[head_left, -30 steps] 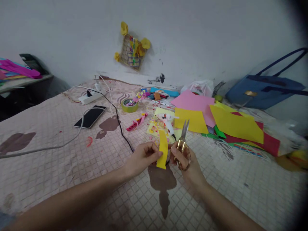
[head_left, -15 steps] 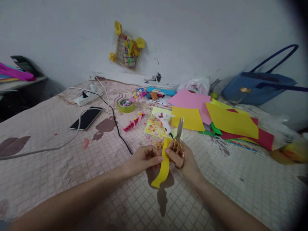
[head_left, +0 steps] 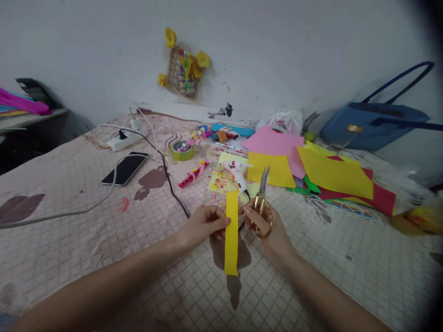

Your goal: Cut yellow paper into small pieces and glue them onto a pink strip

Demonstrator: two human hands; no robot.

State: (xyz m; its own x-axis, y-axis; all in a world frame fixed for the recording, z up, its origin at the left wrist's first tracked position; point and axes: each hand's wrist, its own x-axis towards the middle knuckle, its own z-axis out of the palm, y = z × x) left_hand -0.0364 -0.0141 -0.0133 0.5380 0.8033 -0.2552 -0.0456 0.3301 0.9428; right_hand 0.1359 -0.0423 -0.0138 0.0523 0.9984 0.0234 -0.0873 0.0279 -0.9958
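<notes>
Between thumb and fingers, my left hand (head_left: 207, 225) pinches a yellow strip (head_left: 231, 249) by its left edge. The strip hangs nearly straight up and down in front of me. My right hand (head_left: 268, 230) is closed around gold-handled scissors (head_left: 262, 191), whose blades point up and away and stand slightly apart. Its fingertips are close to the strip's right edge; whether they touch it I cannot tell. Just beyond the hands, a white glue gun (head_left: 236, 173) lies on a pale yellow sheet (head_left: 221, 184) scattered with small pink and yellow bits.
Coloured sheets (head_left: 334, 171) are piled to the right, near white strings (head_left: 316, 210) and a blue bag (head_left: 375, 124). A phone (head_left: 125, 169), a power strip (head_left: 126, 139) and cables lie left. A tape roll (head_left: 182, 151) and a decorated red stick (head_left: 194, 175) sit mid-table.
The yellow strip has gone from curved and slanted to straight and upright. My right hand with the scissors has shifted slightly right, away from the strip, while my left hand keeps its pinch.
</notes>
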